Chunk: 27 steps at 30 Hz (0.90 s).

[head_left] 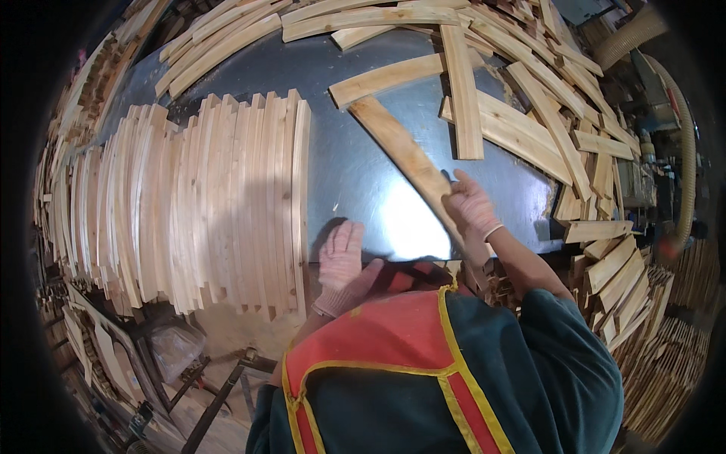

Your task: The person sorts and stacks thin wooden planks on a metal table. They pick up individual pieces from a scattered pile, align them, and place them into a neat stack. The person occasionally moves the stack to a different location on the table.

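A cluttered workshop surrounds a dark, glossy, smooth-topped counter (340,166), with loose pale wooden strips (560,83) piled along the top and right of the frame and a beige ribbed hose (688,151) at the far right. At the left of the frame, a dense row of pale wooden boards standing side by side (234,204) runs their length up and down the picture.

The long, flat, light-brown wooden board (401,151) lies in the middle of the frame, slanting from upper left to lower right. Its upper end comes up to a slightly curved pale wooden piece (389,79); whether the two touch, I cannot tell. The right hand, in a pinkish-white knit glove (470,206), is closed on the board's right edge near its lower end, so most of the length stretches up and left from that grip.

The left hand, gloved alike (342,253), is at the counter's near edge, just beside the row's rightmost board. Its fingers are extended and together, holding nothing. From there the slanting board lies to the right and upward, apart from the fingertips; the right hand is clearly the nearer. The board's long axis runs oblique to the upright row.
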{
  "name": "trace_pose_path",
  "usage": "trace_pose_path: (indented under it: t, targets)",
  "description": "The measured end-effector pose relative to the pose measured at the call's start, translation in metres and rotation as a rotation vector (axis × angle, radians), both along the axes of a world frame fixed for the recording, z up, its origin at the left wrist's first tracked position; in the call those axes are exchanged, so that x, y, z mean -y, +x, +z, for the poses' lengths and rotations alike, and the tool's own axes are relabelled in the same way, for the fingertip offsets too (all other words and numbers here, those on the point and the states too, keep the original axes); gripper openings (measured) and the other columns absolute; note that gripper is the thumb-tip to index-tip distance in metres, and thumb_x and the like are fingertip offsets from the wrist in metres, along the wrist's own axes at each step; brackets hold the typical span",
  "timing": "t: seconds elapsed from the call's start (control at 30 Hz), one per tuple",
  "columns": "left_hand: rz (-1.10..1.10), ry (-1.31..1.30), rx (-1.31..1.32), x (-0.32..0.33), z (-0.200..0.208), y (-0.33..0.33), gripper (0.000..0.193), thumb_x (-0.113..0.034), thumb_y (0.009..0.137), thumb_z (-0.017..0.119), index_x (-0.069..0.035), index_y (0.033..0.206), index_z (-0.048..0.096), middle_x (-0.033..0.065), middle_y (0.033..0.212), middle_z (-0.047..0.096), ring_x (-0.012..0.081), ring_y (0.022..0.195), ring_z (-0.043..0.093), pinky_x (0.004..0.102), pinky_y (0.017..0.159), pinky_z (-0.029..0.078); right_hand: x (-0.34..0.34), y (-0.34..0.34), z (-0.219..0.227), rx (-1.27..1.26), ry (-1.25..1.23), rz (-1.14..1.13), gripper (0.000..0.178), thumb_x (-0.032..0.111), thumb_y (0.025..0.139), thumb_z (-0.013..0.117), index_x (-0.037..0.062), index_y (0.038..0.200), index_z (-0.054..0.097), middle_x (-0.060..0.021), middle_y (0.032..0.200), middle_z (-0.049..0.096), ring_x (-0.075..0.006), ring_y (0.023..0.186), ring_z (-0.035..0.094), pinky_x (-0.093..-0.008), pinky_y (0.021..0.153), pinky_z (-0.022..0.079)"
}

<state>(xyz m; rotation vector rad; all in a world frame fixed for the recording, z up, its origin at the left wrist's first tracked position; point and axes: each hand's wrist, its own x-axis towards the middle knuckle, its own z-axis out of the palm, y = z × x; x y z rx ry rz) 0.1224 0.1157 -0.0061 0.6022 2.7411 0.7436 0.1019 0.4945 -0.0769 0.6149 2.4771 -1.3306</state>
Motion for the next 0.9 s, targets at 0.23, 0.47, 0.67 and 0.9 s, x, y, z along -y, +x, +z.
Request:
trace_pose_path:
  t: [0.23, 0.47, 0.67, 0.9]
  targets:
    - [0.348, 0.26, 0.562, -0.065, -0.023, -0.044, 0.104, -0.048, 0.084, 0.08, -0.004, 0.164, 0.032, 0.0232, 0.163, 0.041, 0.0417, 0.145, 0.047, 0.0491, 0.121, 0.038, -0.027, -0.103, 0.04, -0.254, 0.062, -0.021, 0.076, 0.029, 0.092, 0.083, 0.0036, 0.157, 0.051, -0.0181, 0.143, 0.065, -0.0326, 0.13, 0.063, -0.0451, 0.113, 0.051]
    - [0.175, -0.077, 0.182, -0.072, -0.024, -0.037, 0.103, -0.047, 0.084, 0.08, -0.008, 0.167, 0.031, 0.0202, 0.166, 0.039, 0.0369, 0.155, 0.035, 0.0499, 0.126, 0.031, -0.042, -0.201, 0.046, -0.137, 0.784, -0.023, 0.085, 0.037, 0.086, 0.077, 0.0027, 0.158, 0.044, -0.0283, 0.14, 0.062, -0.0435, 0.127, 0.062, -0.0474, 0.11, 0.05]
    - [0.237, 0.56, 0.52, -0.047, 0.019, -0.061, 0.089, -0.036, 0.093, 0.077, -0.006, 0.165, 0.034, 0.0182, 0.155, 0.05, 0.0313, 0.14, 0.052, 0.0416, 0.118, 0.043, 0.061, -0.098, 0.07, -0.237, -0.347, -0.123, 0.093, 0.021, 0.088, 0.077, -0.0037, 0.165, 0.03, -0.02, 0.143, 0.063, -0.0277, 0.128, 0.061, -0.0368, 0.109, 0.05]
    - [0.363, 1.066, 0.968, -0.007, -0.006, -0.09, 0.066, -0.004, 0.093, 0.069, 0.001, 0.156, 0.049, 0.0107, 0.131, 0.068, 0.0173, 0.117, 0.064, 0.0327, 0.104, 0.053, 0.165, -0.006, 0.064, -0.125, 0.33, 0.434, 0.104, 0.052, 0.08, 0.088, 0.0066, 0.161, 0.042, -0.0233, 0.161, 0.043, -0.0428, 0.152, 0.038, -0.0532, 0.124, 0.032]
